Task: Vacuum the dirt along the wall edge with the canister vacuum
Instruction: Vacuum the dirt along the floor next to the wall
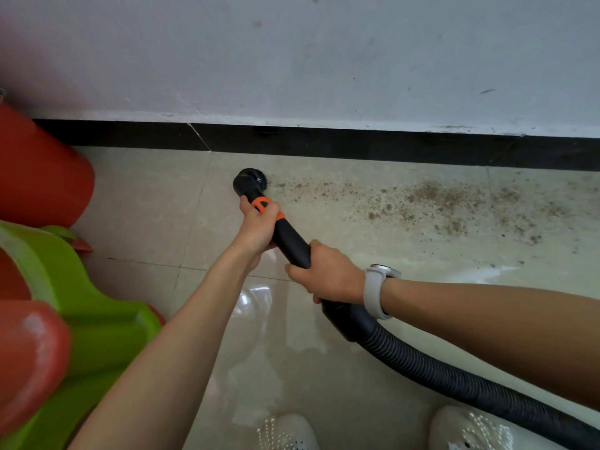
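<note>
Right hand [328, 274] and left hand [259, 227] fingers wrap the wand [290, 243].

Scuffed white wall [324, 53] with a black baseboard [357, 144] along the bottom, glossy beige tile floor [146, 196] catching some glare. Red and green plastic furniture [81, 319] crowds the left side.

Two hands: left [259, 227], right [328, 274]. One hose [454, 378]. One brush [250, 180]. One watch [376, 290]. Two shoes [285, 433] [470, 430].
</note>
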